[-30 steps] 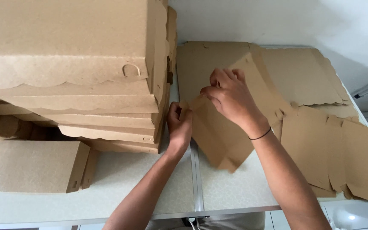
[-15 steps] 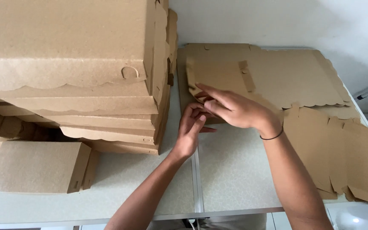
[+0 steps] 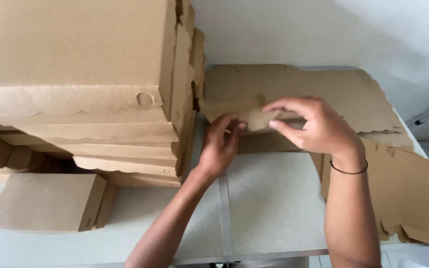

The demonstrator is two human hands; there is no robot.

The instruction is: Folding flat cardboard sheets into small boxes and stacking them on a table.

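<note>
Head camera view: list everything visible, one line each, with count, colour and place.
Stack of folded cardboard boxes: one stack, exact count unclear, brown, left on the table.
Small closed cardboard box: one, brown, front left, below the stack.
Flat cardboard blank: one, brown, centre back, its near flap pinched by both hands.
Pile of flat cardboard blanks: count unclear, brown, right edge.
Table: one, pale speckled.
Wall: white, behind.
Wristband: one, black, right wrist.
Left hand: on the flap.
Right hand: on the flap.
</note>
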